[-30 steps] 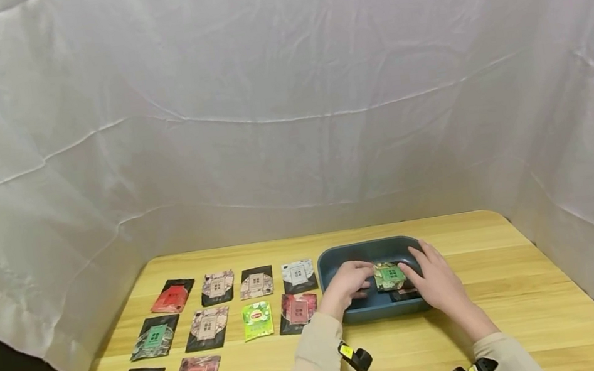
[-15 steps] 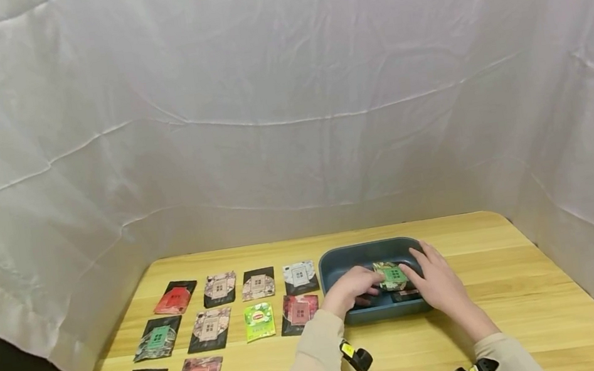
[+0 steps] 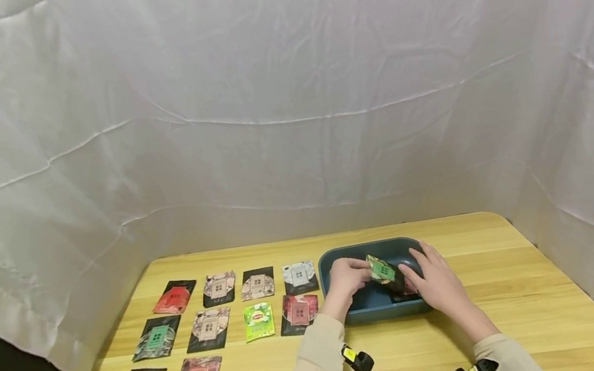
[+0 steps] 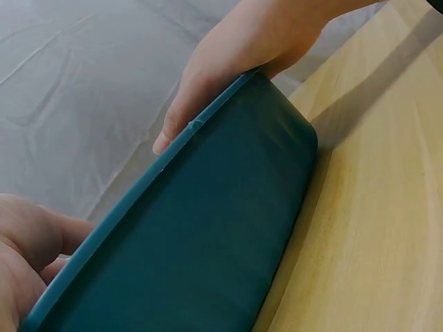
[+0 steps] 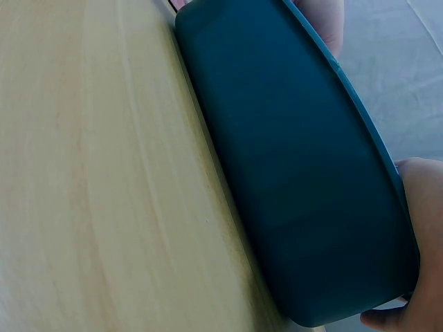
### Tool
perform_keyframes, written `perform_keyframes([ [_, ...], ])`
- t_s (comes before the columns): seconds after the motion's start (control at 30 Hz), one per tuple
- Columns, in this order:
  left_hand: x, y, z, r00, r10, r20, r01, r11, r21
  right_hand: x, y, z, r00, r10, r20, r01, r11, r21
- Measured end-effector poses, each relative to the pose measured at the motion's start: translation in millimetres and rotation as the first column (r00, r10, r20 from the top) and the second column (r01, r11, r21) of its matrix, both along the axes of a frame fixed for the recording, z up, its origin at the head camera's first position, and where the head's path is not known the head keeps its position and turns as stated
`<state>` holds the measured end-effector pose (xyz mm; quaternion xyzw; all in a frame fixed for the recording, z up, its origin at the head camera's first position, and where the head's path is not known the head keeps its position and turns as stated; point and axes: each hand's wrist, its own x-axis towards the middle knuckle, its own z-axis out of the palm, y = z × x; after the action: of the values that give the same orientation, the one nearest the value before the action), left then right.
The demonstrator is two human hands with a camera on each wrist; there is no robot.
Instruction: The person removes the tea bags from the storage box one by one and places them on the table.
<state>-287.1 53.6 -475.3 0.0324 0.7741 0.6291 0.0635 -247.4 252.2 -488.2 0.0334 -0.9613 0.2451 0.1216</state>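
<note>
A green-labelled tea sachet (image 3: 382, 268) is tilted up inside the dark blue basin (image 3: 377, 312). My left hand (image 3: 347, 279) reaches over the basin's left side and pinches the sachet's left edge between thumb and fingers. At the basin's right end my right hand (image 3: 438, 278) grips the rim, thumb inside and fingers outside. Beneath the raised sachet, another dark sachet with a reddish part (image 3: 406, 292) is partly visible in the basin. Both wrist views show mainly the basin's outer wall (image 4: 208, 207), which hides the sachets.
Several tea sachets lie in rows on the wooden table (image 3: 519, 306) left of the basin. Among them are a bright green one (image 3: 258, 321), a pink-labelled one (image 3: 299, 313) and a white-topped one (image 3: 300, 277). Pale cloth (image 3: 325, 143) hangs behind the table.
My left hand has shifted up and slightly left, raising the green-labelled sachet's left side and tilting it, which uncovers more beneath. My right hand stays at the basin's rim.
</note>
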Motion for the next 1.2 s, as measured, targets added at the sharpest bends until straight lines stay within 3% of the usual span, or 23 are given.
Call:
perform_keyframes([
  [0.1,0.7,-0.2,1.0,0.999,0.045,-0.012,-0.045,0.998,0.037,0.5,0,0.7,1.000,0.005,-0.005,-0.005,1.000,-0.002],
  [0.27,1.6,-1.8,2.9,0.995,0.096,0.034,-0.100,0.984,0.149,0.5,0,0.8,1.000,0.006,-0.015,-0.006,1.000,-0.006],
  [0.57,-1.2,-5.5,0.5,0.994,0.102,0.040,-0.109,0.950,0.293,-0.2,0,-0.2,1.000,0.005,-0.021,-0.005,1.000,0.005],
  [0.87,-1.1,-15.0,8.2,0.990,0.133,0.051,-0.143,0.920,0.366,0.5,-1,1.7,1.000,0.000,-0.009,0.000,1.000,0.012],
  [1.2,2.0,-36.9,19.4,0.992,0.120,0.037,-0.125,0.911,0.394,0.6,-1,1.3,1.000,-0.004,-0.002,0.004,1.000,0.014],
])
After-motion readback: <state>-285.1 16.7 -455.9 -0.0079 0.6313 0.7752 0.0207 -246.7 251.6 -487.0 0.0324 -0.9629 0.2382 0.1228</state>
